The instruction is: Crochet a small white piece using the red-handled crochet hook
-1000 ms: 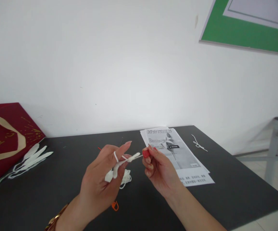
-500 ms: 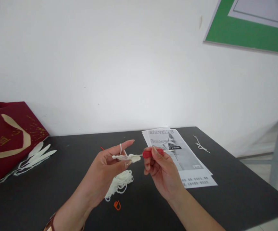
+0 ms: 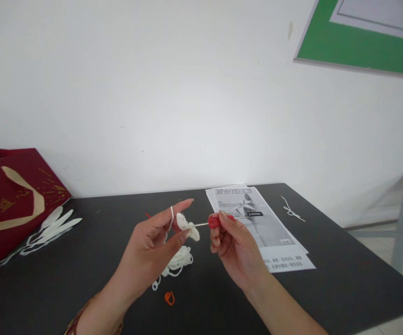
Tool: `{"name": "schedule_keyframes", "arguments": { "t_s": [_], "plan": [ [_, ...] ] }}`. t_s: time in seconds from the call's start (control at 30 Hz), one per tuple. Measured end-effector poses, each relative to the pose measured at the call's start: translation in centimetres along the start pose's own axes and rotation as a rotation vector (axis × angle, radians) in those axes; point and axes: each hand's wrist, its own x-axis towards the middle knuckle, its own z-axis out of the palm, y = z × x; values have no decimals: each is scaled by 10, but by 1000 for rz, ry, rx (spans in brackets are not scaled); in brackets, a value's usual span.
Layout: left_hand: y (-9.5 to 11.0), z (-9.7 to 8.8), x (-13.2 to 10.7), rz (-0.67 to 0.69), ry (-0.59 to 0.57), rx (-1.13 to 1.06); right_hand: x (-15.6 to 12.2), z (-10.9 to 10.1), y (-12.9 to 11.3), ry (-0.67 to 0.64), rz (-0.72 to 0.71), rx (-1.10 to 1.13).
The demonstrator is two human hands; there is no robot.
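Note:
Pinched between the thumb and fingers of my left hand (image 3: 157,237) is a small white crochet piece (image 3: 193,231). White yarn (image 3: 172,216) loops round my raised left index finger and runs down behind the hand. My right hand (image 3: 234,237) grips the red handle of a crochet hook (image 3: 218,221). The hook's thin metal shaft points left and reaches the crochet piece; its tip is hidden there. Below my left hand, a loose skein of white yarn (image 3: 178,263) lies on the black table (image 3: 201,307).
An orange stitch marker (image 3: 169,298) lies near the skein. Printed sheets (image 3: 278,242) sit beyond my right hand, with a short white yarn scrap (image 3: 291,211) farther right. On the left, white crocheted strips (image 3: 56,228) rest beside a dark red bag (image 3: 9,200). A wall rises behind.
The crochet piece has turned in my left fingers, from lying flat to showing two rounded ends. More of the hook's shaft shows, and its handle is slightly farther right.

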Motion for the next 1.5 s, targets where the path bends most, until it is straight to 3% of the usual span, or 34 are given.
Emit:
{"name": "schedule_keyframes", "arguments": {
  "t_s": [0.6, 0.8, 1.07, 1.27, 1.5],
  "plan": [
    [3, 0, -5, 9, -3, -85, -1, 1, -3, -18, -101, -62],
    [0, -4, -5, 10, -67, -75, -3, 1, -4, -17, -157, -109],
    [6, 4, -10, -38, 20, -79, -8, 3, -6, -14, -240, -208],
    [1, -3, -8, -31, -57, -91, -8, 1, -4, -25, -263, -221],
    [-6, -8, -7, -37, -43, -13, -9, 0, -4, -42, -274, -215]
  ]
}}
